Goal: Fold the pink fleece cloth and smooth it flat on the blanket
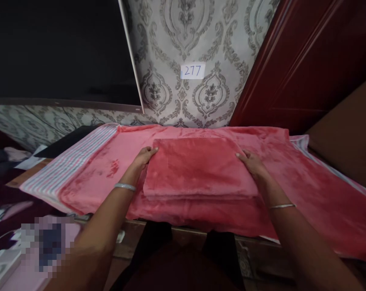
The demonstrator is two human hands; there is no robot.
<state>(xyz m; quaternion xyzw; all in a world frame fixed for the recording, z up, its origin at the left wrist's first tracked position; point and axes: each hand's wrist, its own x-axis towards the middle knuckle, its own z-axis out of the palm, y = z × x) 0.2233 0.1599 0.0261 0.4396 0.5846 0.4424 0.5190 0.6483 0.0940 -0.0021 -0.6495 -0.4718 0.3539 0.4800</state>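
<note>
Head view: left hand [143, 158] and right hand [252, 163] rest on the far corners of a folded blanket [199, 169]. It is pink fleece, layered, lying flat and square between the hands. Neither hand is clenched; both are open, palms down, with no visible pinch. Left fingers [151, 150] touch the top left corner, right fingers [242, 154] the top right corner.

Under the folded blanket, a spread blanket [310, 202] of similar pink runs out past the right hand, wrinkled, and drapes over a wooden ledge [130, 242] on the near side of the grip. Striped trim [70, 169] borders it left of the left hand. Silver bangle [125, 186] on left wrist, thin bangle [282, 205] on right wrist.

Beyond the fingertips: patterned wallpaper [183, 40] with a paper label [192, 70] reading 277, a dark screen [58, 48] up and left, a red door [282, 60] up and right. Brown panel [346, 121] far right of the right hand. Pixelated patch [43, 242] beside the left forearm, contents unreadable.
</note>
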